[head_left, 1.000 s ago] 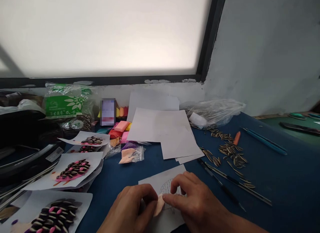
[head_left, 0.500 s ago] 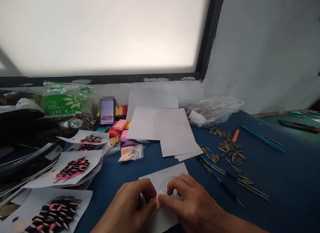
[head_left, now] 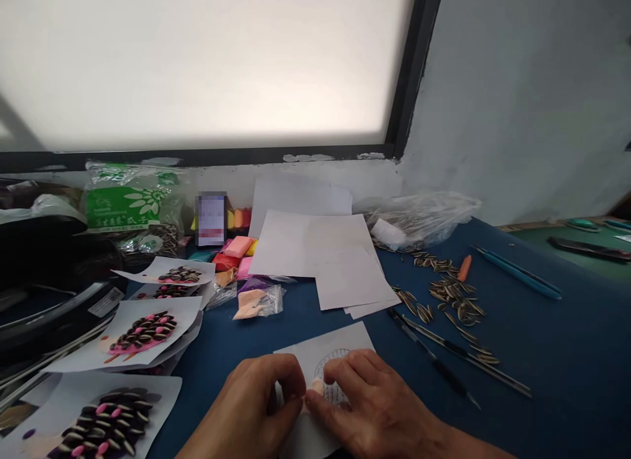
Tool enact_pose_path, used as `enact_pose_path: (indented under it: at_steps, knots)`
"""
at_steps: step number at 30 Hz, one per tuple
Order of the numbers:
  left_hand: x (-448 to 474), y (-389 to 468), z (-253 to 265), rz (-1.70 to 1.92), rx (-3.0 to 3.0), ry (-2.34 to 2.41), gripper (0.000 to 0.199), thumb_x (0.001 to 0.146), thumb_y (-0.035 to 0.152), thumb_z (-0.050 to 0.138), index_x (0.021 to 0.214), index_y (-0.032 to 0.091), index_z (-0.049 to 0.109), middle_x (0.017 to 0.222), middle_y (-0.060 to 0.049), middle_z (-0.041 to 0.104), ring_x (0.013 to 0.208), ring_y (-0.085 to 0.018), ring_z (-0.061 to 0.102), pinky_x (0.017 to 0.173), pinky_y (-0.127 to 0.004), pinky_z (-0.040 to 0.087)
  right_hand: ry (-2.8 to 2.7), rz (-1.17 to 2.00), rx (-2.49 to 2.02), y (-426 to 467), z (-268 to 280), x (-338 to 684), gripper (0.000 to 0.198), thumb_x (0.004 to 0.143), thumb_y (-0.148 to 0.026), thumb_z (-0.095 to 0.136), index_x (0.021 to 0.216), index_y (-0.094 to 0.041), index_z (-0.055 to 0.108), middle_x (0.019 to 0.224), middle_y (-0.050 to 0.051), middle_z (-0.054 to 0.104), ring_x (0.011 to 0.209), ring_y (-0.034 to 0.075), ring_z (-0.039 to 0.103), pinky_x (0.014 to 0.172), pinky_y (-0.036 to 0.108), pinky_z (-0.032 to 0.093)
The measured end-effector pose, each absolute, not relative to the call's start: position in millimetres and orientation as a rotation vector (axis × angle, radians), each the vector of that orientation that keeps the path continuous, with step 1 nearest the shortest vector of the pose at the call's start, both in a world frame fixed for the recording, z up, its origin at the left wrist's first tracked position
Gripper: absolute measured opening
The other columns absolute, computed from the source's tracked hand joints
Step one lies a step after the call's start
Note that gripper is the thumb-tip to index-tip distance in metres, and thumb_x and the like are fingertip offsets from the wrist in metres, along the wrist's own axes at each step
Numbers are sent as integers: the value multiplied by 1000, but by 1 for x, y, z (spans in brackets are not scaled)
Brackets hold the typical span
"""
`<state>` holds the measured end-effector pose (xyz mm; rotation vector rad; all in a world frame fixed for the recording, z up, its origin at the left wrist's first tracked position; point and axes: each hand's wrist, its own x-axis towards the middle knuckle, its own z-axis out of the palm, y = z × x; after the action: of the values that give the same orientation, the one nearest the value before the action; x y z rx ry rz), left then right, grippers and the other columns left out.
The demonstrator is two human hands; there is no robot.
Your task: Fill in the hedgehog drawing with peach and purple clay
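Observation:
A white sheet of paper (head_left: pixel 290 346) with a dotted, rounded pen drawing (head_left: pixel 340 357) lies in front of me. On the drawing's left edge sits a small lump of peach modelling clay (head_left: pixel 317 385), partly covered by my fingers. My left hand (head_left: pixel 261 396) has its thumb and forefinger closed at the clay's left side. From the right, the thumb of my right hand (head_left: pixel 369 396) presses against the clay, its other fingers curled over the drawing. Some of the clay between the fingertips is hidden.
Finished sunflower-seed hedgehog pictures (head_left: pixel 142 331) are stacked at left. Clay packets (head_left: pixel 239 248), a phone (head_left: pixel 211 219) and blank sheets (head_left: pixel 315 242) lie behind. Pens (head_left: pixel 434 354), loose seeds (head_left: pixel 458 298), an orange clay piece (head_left: pixel 464 268) and blue tweezers (head_left: pixel 517 271) are at right.
My right hand has shifted slightly down and left, its thumb now lower on the clay. More of the dotted drawing shows. My left hand has hardly moved.

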<state>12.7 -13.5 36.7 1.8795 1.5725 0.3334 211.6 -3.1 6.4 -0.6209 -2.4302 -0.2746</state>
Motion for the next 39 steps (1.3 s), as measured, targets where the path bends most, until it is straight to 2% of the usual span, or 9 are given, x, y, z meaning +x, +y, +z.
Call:
enact_pose_path:
  at_steps: [6,12,17,21,24,27,31,34,39]
  knots:
    - [5,-13,38,418,1866,1616,22,81,29,51,91,22,70,73,0,63,66,-18,55,59,-26,39,-2405,-289,-637,-2,4,210,23,99,-12,42,102,-16,64,81,6,61,70,19,52,64,32,43]
    - [2,-7,43,634,1745,1383,24,88,36,49,88,21,68,80,-1,63,66,-15,58,62,-25,47,-2434,-338,-643,-2,2,210,18,97,-10,45,101,-17,61,78,4,60,68,18,52,63,31,42]
    - [2,-3,51,753,1407,1171,32,81,50,63,89,19,66,104,-6,65,68,-15,62,65,-29,52,-2451,-320,-647,-2,4,210,19,98,-13,42,103,-17,61,79,5,61,68,19,52,63,32,43]
    - [5,-2,59,808,1238,1185,43,78,59,63,91,19,62,78,-1,64,62,-17,61,59,-28,50,-2467,-281,-656,-2,6,211,21,99,-14,41,103,-17,62,82,7,61,69,20,53,63,33,44]
    - [4,-3,58,785,1322,1238,40,85,56,54,98,19,62,69,3,55,59,-14,55,56,-26,45,-2497,-256,-662,-2,7,213,20,98,-14,44,106,-17,61,85,7,61,71,20,53,64,33,45]
    - [1,-6,48,586,1592,1346,30,87,47,52,92,19,64,63,6,45,58,-14,46,54,-24,37,-2515,-238,-655,-2,6,214,19,98,-16,46,109,-17,61,87,7,61,74,20,54,67,33,45]
    - [0,-10,36,366,1891,1502,24,73,24,59,96,23,67,68,5,52,63,-15,48,59,-25,36,-2516,-230,-657,-1,4,215,16,95,-19,53,108,-18,62,88,7,61,76,21,54,68,34,45]
    - [4,-11,33,280,2023,1513,16,75,19,56,84,22,69,71,3,57,63,-15,50,61,-25,34,-2523,-221,-652,-2,5,216,19,91,-20,57,109,-17,62,89,8,61,77,22,53,68,34,45]
    - [9,-8,32,311,2075,1549,18,82,22,53,89,22,70,72,1,60,65,-17,53,62,-26,35,-2577,-186,-660,-3,9,218,26,87,-19,61,113,-14,62,91,9,62,79,22,54,70,35,46]
